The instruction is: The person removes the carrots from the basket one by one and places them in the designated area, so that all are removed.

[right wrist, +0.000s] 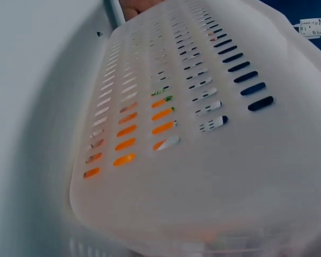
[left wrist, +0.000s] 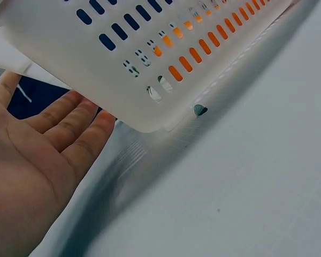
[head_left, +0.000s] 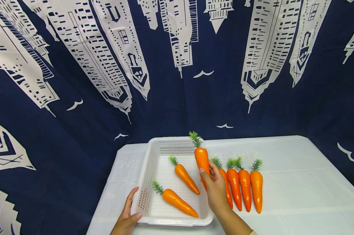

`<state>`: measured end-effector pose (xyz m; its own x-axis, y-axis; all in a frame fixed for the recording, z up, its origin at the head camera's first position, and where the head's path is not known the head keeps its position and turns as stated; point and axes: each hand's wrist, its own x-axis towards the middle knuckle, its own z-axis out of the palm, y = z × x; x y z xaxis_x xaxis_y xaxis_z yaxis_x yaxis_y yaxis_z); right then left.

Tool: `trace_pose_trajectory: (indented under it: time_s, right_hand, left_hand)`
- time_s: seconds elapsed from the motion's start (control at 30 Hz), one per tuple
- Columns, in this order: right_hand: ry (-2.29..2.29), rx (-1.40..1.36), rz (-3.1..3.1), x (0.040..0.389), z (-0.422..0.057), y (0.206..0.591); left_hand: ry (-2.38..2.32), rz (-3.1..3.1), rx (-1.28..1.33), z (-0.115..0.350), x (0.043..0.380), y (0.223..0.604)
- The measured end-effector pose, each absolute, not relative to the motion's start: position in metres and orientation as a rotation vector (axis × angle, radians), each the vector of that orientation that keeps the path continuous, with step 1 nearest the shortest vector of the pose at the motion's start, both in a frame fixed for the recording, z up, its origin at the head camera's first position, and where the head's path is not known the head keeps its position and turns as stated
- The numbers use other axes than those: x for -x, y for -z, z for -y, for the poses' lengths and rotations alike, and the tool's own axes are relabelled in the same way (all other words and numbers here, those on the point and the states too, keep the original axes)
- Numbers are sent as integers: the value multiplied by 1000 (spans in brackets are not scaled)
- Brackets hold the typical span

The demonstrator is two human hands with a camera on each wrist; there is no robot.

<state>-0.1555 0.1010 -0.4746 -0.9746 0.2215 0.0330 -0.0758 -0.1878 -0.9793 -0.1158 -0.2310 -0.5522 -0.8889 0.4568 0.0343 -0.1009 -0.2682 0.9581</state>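
Nearest to the camera, at the low edge of the head view, the person's left hand (head_left: pixel 127 214) is touching the basket (head_left: pixel 168 221) at its near left corner. Its fingers are reaching rather straight along the outside wall, not curling around it, and the thumb is resting by the rim. In the left wrist view the palm is facing up and the fingers are lying loose beside the white wall.

The right hand (head_left: pixel 215 186) is gripping one carrot (head_left: pixel 201 157), pinching it between the thumb and the fingers. This carrot is hanging over the right side wall of the basket, and its green leaves are pointing to the far side.

Inside the basket, two carrots are lying apart from each other, slanting: the farther carrot (head_left: pixel 185 178) and the nearer carrot (head_left: pixel 178 202). Both are pointing their tips to the near right. To the right of the basket, four other carrots (head_left: pixel 245 186) are lying side by side on the white table (head_left: pixel 297 186), with leaves away from the person; the right hand is partly hiding the leftmost one.

Behind the table, a dark blue cloth (head_left: pixel 168 114) is hanging, showing white buildings (head_left: pixel 269 45) upside down. A small green spot (left wrist: pixel 200 110) is showing near the basket's bottom.
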Motion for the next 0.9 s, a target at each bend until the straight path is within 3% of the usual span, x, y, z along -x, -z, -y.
trace_pose_trajectory:
  time_s: [0.9]
  right_hand:
    - [-2107, 329, 2130, 139, -147, 489]
  left_hand:
    - [-2222, -1614, -470, 230, 116, 556]
